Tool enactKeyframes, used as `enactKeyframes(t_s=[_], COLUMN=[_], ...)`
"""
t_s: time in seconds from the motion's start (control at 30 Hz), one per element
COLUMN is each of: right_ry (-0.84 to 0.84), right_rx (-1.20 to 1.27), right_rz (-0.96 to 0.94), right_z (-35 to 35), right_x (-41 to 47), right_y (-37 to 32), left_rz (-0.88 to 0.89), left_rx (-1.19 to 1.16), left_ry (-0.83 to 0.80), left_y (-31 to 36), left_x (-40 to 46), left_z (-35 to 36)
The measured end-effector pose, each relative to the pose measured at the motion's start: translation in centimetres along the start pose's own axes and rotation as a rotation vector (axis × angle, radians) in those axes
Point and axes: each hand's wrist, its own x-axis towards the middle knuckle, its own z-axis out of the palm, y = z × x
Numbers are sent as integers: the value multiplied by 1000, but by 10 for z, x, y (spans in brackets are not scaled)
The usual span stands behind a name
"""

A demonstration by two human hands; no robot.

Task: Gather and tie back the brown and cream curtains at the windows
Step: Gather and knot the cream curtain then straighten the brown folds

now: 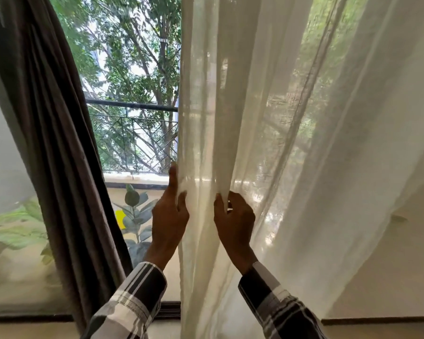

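Observation:
A sheer cream curtain [267,123] hangs over the middle and right of the window in loose folds. My left hand [170,218] grips its left edge, thumb pointing up along the hem. A little to the right, my right hand [234,222] pinches a fold of the same cream curtain, fingers curled into the cloth. A strip of curtain hangs between the two hands. The brown curtain [56,148] hangs bunched at the left, apart from both hands. No tie-back is in view.
Between the two curtains the window pane [132,81] shows trees and a dark balcony railing [132,106]. A wall with painted leaves [135,214] lies below the sill. The floor edge [377,324] runs along the bottom right.

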Motion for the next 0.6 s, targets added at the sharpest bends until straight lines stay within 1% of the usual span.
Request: enactKeyframes(t_s=[0.1,0.17,0.23,0.3,0.4,0.47,0.5,0.53,0.6], right_ry=[-15,-57,-123,-194,-313,-429,-453,-431,-282], right_rx=[-117,-154,-169,-167,-179,-141,-129,-132,-114], right_rz=[-52,-70,-71,-63,-130,-171,-225,-288,-333], right_z=[4,4,7,8,3,-2,-6,-11,-24], right_x=[-13,-18,-26,-33,-38,-40,-41,-40,-35], right_y=[4,10,15,20,25,25,26,28,31], left_rz=[177,217,193,139,-2,-63,-71,-73,-75], left_rx=[93,167,147,69,-20,-16,3,25,66], left_ry=[-17,-48,-88,-99,-164,-199,-201,-196,-155], left_y=[7,7,7,13,29,36,39,40,41], left_x=[-10,-16,-19,-22,-23,-22,-21,-19,-16], left_z=[0,4,6,9,10,13,13,15,15])
